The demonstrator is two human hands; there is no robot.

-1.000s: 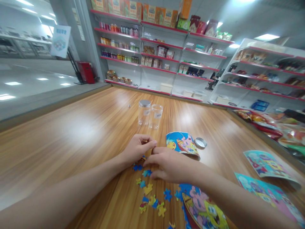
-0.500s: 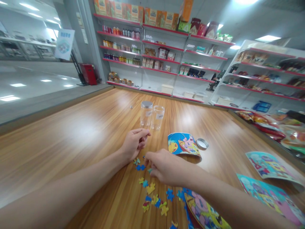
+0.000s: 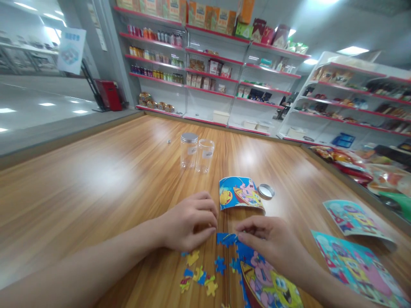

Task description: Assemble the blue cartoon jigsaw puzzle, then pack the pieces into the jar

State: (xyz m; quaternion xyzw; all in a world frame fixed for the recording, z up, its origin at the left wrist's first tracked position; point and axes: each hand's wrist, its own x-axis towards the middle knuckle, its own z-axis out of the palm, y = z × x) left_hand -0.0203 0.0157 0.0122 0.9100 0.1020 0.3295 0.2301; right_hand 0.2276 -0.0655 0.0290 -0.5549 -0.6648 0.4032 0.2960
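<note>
My right hand [image 3: 272, 237] has its thumb and fingertips pinched at the end of a joined blue puzzle piece strip [image 3: 225, 239], by the top corner of a partly assembled jigsaw puzzle [image 3: 260, 273] with cartoon figures. Left of the strip, my left hand [image 3: 192, 220] hovers low with loosely curled fingers, thumb apart, and nothing visible in them. Below it lie a yellow puzzle piece [image 3: 193, 258], a blue puzzle piece [image 3: 220, 265] and several more loose pieces. A curved picture card [image 3: 242, 194] with a similar cartoon scene lies beyond my hands.
A lidded clear jar [image 3: 189, 152] and an open clear jar [image 3: 204, 157] stand farther back. A round metal lid [image 3: 266, 191] lies beside the card. Two more cartoon sheets [image 3: 359, 218] are at right, with snack packets [image 3: 349, 164] beyond the table edge.
My right hand has moved right, from the loose pieces to the blue strip at the puzzle's top. My left hand has come nearer and rightward, covering some pieces. The view has shifted slightly.
</note>
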